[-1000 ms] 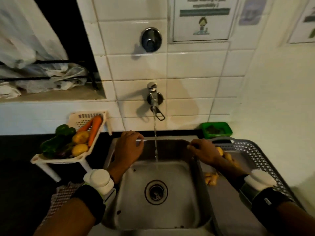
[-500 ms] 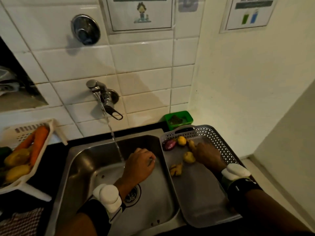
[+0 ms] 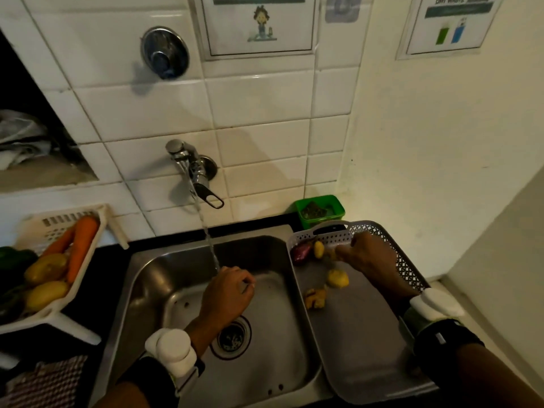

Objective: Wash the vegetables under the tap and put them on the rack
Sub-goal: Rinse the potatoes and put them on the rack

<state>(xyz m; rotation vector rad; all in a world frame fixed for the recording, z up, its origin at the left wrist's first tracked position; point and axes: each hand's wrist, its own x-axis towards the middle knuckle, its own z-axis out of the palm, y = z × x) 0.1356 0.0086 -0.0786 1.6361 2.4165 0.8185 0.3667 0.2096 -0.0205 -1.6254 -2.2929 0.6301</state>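
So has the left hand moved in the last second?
Yes. The left hand left the back rim of the sink and now sits lower, over the basin near the drain.

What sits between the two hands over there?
In the head view, between the left hand and right hand run the sink's right wall and the grey tray's floor, where ginger and a yellow potato lie.

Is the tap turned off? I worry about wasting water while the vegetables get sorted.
No, a stream of water runs from the tap down into the sink beside the left hand.
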